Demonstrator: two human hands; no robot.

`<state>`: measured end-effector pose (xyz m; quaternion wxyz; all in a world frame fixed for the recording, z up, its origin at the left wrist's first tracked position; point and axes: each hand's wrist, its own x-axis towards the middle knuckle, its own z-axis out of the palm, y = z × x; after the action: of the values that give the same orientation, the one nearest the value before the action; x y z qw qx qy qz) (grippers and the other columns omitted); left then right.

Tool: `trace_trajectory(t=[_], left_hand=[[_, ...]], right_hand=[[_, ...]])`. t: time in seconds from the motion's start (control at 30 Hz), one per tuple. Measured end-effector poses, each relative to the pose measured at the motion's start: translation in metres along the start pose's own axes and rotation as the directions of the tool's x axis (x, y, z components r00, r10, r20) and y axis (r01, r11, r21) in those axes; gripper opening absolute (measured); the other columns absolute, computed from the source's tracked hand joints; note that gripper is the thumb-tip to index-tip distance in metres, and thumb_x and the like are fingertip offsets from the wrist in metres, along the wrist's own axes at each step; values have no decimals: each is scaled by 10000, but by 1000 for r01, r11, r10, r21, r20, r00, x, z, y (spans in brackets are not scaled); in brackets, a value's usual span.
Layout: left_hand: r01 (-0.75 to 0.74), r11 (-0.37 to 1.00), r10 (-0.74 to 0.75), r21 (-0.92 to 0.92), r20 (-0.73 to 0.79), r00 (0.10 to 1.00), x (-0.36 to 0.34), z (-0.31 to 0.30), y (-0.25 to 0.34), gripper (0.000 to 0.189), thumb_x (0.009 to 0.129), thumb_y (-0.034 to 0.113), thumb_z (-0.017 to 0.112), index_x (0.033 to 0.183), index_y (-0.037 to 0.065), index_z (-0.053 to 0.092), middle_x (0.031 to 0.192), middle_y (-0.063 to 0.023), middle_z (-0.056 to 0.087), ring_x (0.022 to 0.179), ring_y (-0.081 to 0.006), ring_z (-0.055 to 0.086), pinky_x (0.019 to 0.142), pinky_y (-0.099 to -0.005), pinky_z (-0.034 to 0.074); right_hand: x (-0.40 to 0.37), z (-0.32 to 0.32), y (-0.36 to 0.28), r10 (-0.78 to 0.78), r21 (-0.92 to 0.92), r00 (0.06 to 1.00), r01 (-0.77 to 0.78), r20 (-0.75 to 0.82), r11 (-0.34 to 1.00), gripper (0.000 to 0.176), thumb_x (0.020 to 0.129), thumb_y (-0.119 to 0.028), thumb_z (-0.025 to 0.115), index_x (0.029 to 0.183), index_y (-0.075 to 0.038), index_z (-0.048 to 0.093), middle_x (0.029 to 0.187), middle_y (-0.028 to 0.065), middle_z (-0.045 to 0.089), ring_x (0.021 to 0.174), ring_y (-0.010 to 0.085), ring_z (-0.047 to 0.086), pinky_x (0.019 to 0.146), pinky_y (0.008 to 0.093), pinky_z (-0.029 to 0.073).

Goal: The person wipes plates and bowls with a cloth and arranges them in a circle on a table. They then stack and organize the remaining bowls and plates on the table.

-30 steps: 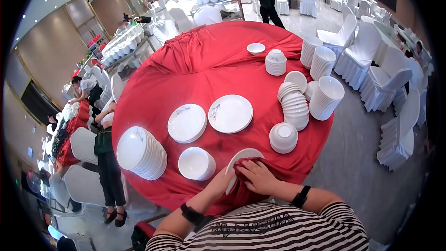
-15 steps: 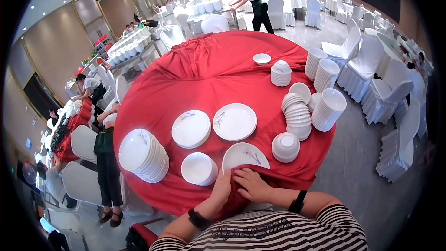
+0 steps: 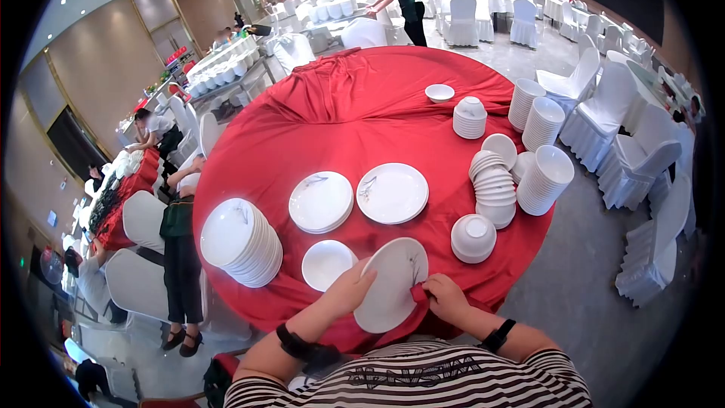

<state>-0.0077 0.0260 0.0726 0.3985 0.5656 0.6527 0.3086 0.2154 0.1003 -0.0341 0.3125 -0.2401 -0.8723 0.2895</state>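
One plate point(image 3: 393, 281): held tilted over the near rim of the counter point(image 3: 347, 106), clear of its red-draped top.
Left hand point(image 3: 351, 287): grip closed on the plate's left edge.
Right hand point(image 3: 445, 298): grip closed on a red cloth point(image 3: 418, 293), which is pressed to the plate's lower right edge.
Done, as judged: most of the plate's face is bared and looks clean, and only the edge is under the cloth.
Left, as judged: the edge is to be finished and the plate set down. Which stacks have been wiped cannot be told.
Plate stacks, four: a leaning stack point(image 3: 242, 242) at the left; a small stack point(image 3: 326, 263) just beside the held plate; two flat stacks, left point(image 3: 321, 202) and right point(image 3: 392, 193), side by side beyond it.
Bowl stacks, six: an upturned stack point(image 3: 473, 236) near the right hand; a slumped stack point(image 3: 495, 189) behind it; three tall stacks point(image 3: 545, 179) along the right rim; a low stack point(image 3: 470, 117) farther back.
Loose bowls, two at least: one point(image 3: 439, 92) at the far side, one point(image 3: 500, 147) among the tall stacks.
Chairs point(image 3: 604, 98): white-covered, many, not counted.
Other people: one point(image 3: 181, 257) stands at the counter's left rim; several more are at farther tables.
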Motion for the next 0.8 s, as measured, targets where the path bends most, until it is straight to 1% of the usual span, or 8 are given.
trace_trajectory(t=[0.13,0.23,0.3,0.43,0.47,0.57,0.6,0.8], left_hand=[[60,993,-82,103,229,970,8,-5,11,372,920,208,397,1236,14,431,1106,-127,547,1050,-216,499,923,-337,370],[-107,994,103,1,249,963,15,26,-2,366,914,212,395,1223,21,441,1011,-115,577,905,-211,554,793,-330,445],[4,997,16,-78,254,967,17,32,-2,379,895,164,392,1240,13,423,1103,-138,546,986,-225,533,854,-337,418],[247,950,-233,-192,92,968,6,24,19,344,890,170,408,1198,25,454,881,-95,586,661,-179,556,494,-291,440],[267,954,-264,-136,35,964,-2,18,40,340,882,156,421,1189,14,456,885,-113,587,714,-190,563,579,-303,465],[148,985,-159,-85,-145,977,4,21,-11,329,880,144,420,1171,-3,461,914,-124,585,776,-199,563,680,-317,471],[166,917,-236,-364,-158,959,5,21,-12,322,878,123,417,1159,-29,461,964,-133,577,852,-211,555,768,-327,455],[-48,625,-346,-779,-332,877,11,23,-17,361,866,80,413,1206,-41,410,1067,-150,532,964,-234,530,820,-345,453]], right_hand=[[10,6,-12,-86,71,988,95,-130,993,257,631,72,557,861,-44,542,919,134,558,856,319,538,750,376,458],[19,17,-19,-177,49,975,184,-132,982,284,632,71,561,891,-41,536,962,133,542,905,326,530,801,386,446],[28,11,-25,-216,32,961,225,-175,974,292,632,72,562,901,-36,530,969,132,536,917,331,525,816,391,440],[18,15,-10,-26,-189,1000,28,12,981,439,708,-19,539,1139,-1,460,1253,210,391,1167,401,374,984,464,324],[14,21,1,31,-186,993,-10,110,983,528,740,-71,520,1238,25,373,1352,221,276,1239,421,279,1031,490,247],[16,14,-6,47,-166,997,-36,62,986,500,702,-60,510,1187,37,438,1319,215,347,1186,401,352,975,462,317],[15,15,-2,51,-144,994,-37,93,989,531,710,-94,528,1208,52,415,1334,222,330,1202,396,337,990,454,300],[6,-2,-25,-86,-104,969,113,230,988,622,733,-295,599,1242,8,412,1333,209,338,1154,376,378,956,491,300]])
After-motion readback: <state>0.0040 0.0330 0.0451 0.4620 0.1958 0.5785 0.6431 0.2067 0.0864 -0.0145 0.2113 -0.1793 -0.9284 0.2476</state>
